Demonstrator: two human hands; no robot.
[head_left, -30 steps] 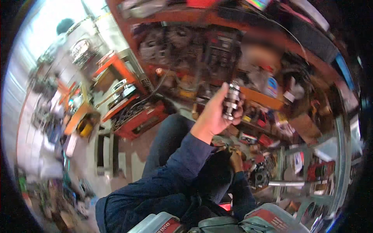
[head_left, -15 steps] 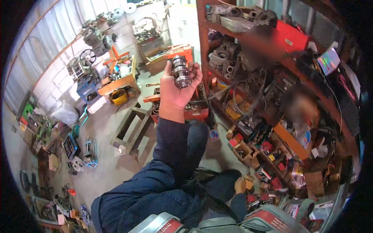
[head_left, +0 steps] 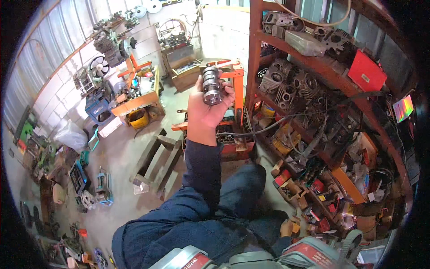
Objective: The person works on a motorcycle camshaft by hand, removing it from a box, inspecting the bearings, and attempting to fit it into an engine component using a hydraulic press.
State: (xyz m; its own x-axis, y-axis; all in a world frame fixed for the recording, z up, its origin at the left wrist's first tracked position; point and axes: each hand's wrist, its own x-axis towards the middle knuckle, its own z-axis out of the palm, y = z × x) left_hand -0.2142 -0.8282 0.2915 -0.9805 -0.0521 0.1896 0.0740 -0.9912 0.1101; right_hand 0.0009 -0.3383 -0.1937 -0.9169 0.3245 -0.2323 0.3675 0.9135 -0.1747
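In front of me I hold up a short, shiny metal camshaft (head_left: 212,86), tilted slightly, with round lobes and a wide collar at its lower end. My left hand (head_left: 207,113) is closed round it, palm turned toward me, thumb on its left side and curled fingers on its right. My right hand (head_left: 286,227) is low beside my bent knee, close to a small tan, box-like thing (head_left: 295,227). The right fingers are too small and partly hidden, so I cannot make out whether they grip it.
A rusty shelf (head_left: 256,54) on the right bears engine castings (head_left: 277,76) and a red case (head_left: 367,71). Small boxes (head_left: 293,190) line its foot. Beyond my left hand stands an orange lifting frame (head_left: 238,89); a wooden stand (head_left: 156,157) is on the floor.
The view has shifted, so the shelf and its contents appear farther right and lower. The camshaft stays in my left hand, turned slightly; my right hand remains low beside my knee.
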